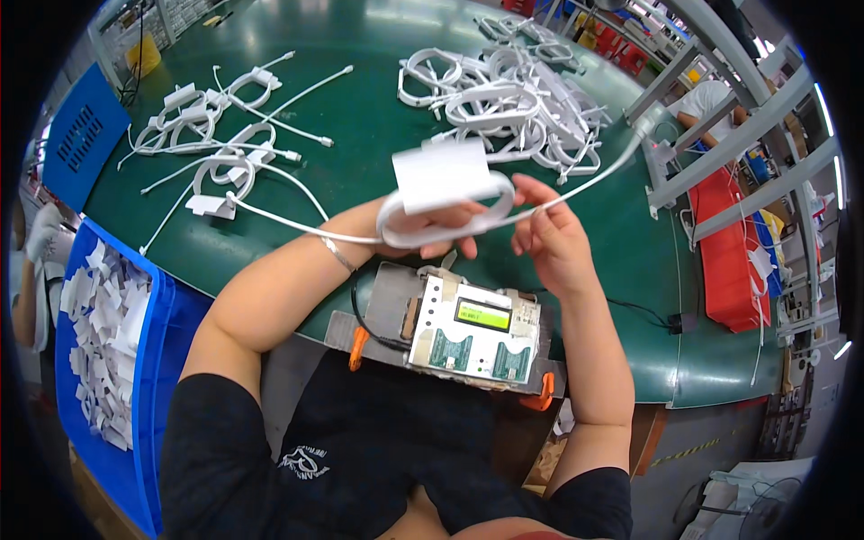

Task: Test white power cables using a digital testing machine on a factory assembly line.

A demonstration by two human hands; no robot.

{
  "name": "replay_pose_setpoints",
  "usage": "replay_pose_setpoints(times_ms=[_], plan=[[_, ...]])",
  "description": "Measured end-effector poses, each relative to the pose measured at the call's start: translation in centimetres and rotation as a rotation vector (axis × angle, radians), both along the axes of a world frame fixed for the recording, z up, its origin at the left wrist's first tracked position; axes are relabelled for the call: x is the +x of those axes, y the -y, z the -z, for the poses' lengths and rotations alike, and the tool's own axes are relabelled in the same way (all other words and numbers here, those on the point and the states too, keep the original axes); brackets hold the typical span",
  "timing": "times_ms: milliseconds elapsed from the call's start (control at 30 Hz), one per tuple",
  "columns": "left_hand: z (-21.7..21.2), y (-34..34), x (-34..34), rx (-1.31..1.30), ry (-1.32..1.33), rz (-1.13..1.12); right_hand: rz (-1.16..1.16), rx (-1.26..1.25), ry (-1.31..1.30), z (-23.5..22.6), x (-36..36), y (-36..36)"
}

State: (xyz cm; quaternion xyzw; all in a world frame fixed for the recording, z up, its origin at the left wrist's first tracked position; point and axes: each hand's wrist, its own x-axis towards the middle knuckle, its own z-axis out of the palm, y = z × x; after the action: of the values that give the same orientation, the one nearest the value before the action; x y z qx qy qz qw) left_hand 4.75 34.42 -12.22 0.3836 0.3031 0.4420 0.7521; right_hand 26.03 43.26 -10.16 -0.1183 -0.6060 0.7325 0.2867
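A coiled white charging cable [396, 236], wrapped with a blank white paper band [441, 175], is held up over the bench. My left hand [450, 223] grips the coil from behind; the band and coil hide part of its fingers. At the coil's right side, the bent fingers of my right hand [560, 236] close around the cable. One loose end rises to the upper right and finishes in a white connector [644, 124]. The other tail stretches left over my forearm. Below my hands sits a tester [432, 310] with a lit screen and two green sockets.
A pile of coiled cables [531, 108] lies at the far side of the green bench [360, 117]. More banded cables [211, 117] spread out on the left. A blue bin [144, 360] holds white paper pieces. Orange clamps [358, 349] flank the tester; metal frame bars [738, 153] stand right.
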Motion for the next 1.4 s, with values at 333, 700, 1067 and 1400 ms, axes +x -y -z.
replay_pose_setpoints(times_ms=[333,700,1067,1400], plan=[[-0.6,0.4,0.3,-0.054,-0.059,0.104,0.003,-0.151,0.115,1.1,-0.8,1.1],[1.1,-0.5,-0.8,0.095,0.265,-0.679,0.315,-0.179,-0.281,1.1,2.3,-3.1],[0.3,-0.4,-1.3,0.066,0.092,-0.714,0.366,-0.206,-0.263,1.9,2.3,-3.6],[0.8,-0.4,-0.9,0.077,0.054,-0.947,0.485,-0.314,-0.198,1.6,1.5,-2.3]])
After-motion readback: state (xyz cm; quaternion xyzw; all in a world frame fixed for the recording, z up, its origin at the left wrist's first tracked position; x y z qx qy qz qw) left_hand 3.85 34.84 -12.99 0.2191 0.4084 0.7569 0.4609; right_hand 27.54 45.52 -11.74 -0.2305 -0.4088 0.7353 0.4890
